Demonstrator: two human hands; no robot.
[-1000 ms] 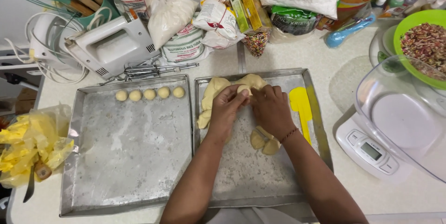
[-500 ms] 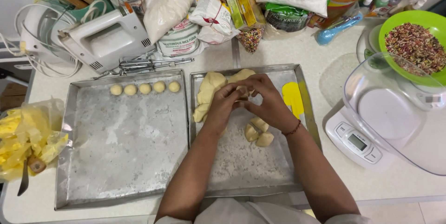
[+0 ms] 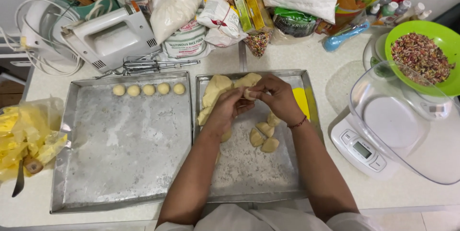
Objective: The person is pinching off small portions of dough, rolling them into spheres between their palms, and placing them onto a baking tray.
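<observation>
Both hands, L (image 3: 229,109) & R (image 3: 275,98), are now off the tray (image 3: 239,183), pinching a dough bit (image 3: 249,94) w/ fingertips instead of pressing down.

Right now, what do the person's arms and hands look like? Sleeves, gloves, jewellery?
Both hands are bare, no gloves. The left hand and right hand show no rings that I can make out. The right wrist carries a thin dark red bracelet. Both forearms are uncovered up to the elbows; a light, whitish garment shows at the bottom edge. No watch visible.
</observation>
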